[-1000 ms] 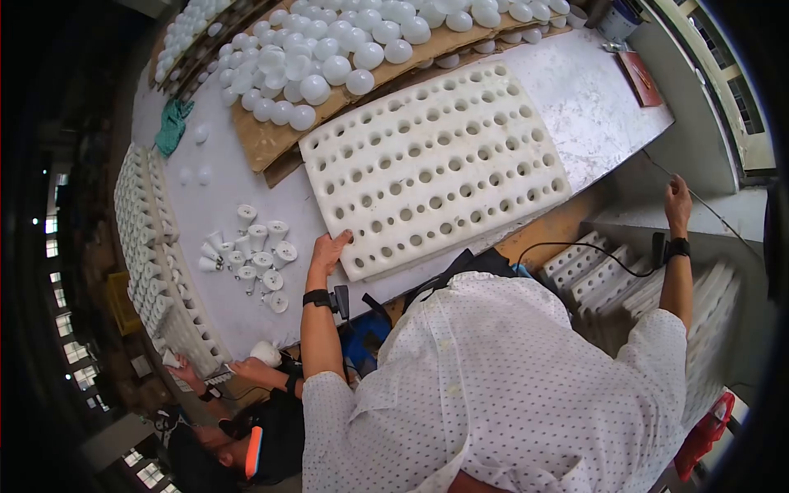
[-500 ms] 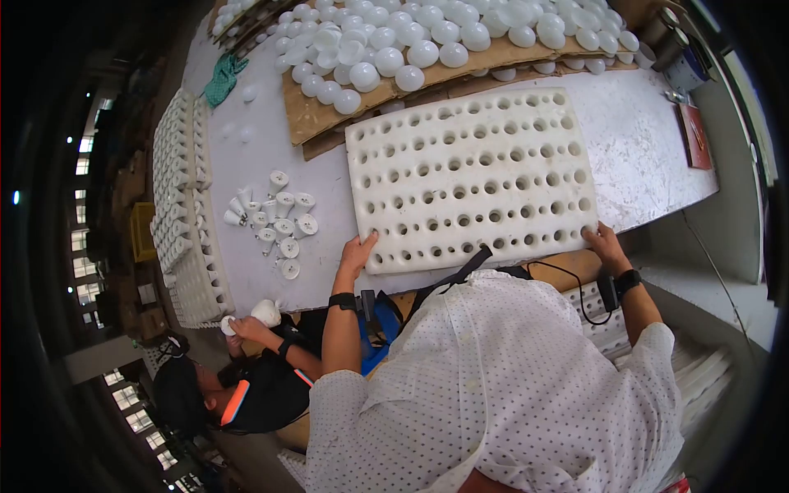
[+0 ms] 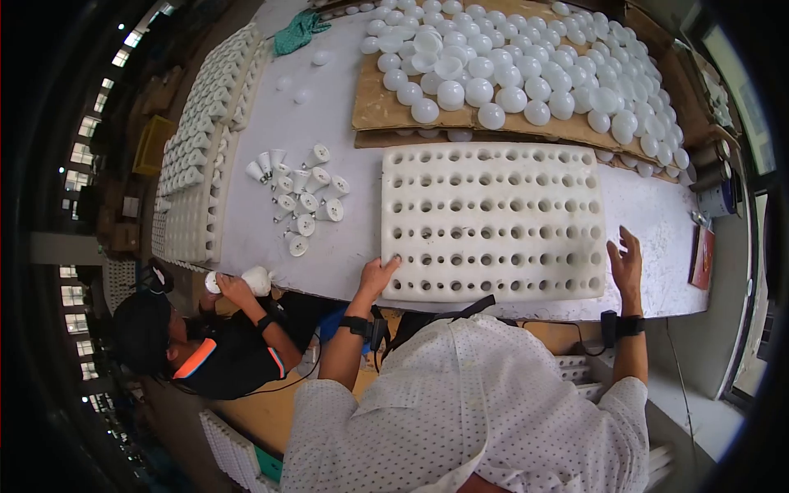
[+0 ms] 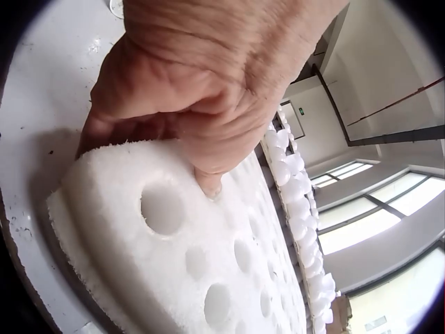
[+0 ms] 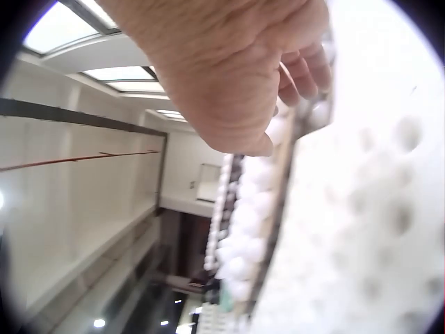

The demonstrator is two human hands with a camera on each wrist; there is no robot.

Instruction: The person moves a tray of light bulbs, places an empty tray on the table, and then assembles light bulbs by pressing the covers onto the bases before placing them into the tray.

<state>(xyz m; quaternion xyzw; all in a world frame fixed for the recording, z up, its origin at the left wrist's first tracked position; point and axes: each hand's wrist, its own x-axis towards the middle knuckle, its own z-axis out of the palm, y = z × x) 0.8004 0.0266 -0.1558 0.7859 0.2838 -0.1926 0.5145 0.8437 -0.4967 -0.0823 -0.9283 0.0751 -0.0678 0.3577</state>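
Note:
A thick white foam board (image 3: 493,246) with rows of round holes lies on the table in front of me. My left hand (image 3: 376,278) grips its left edge near the front corner. In the left wrist view, the thumb of that hand (image 4: 195,76) presses on the top face beside a large hole, while the other fingers go down over the edge, partly hidden. My right hand (image 3: 626,261) is raised just off the board's right edge, fingers spread and holding nothing. White cone-shaped bulb housings (image 3: 331,211) lie in a loose group left of the board.
White domed bulb covers (image 3: 510,100) crowd a cardboard sheet (image 3: 367,119) behind the board. Foam trays (image 3: 215,193) filled with housings stand along the table's left side, near a green cloth (image 3: 297,34). Another person (image 3: 238,353) works at the front left. A red-brown booklet (image 3: 701,257) lies far right.
The right hand came up from the lower right, took the board's right front corner, then let go and rose beside the right edge. The left hand stays on the board, now squarer in view.

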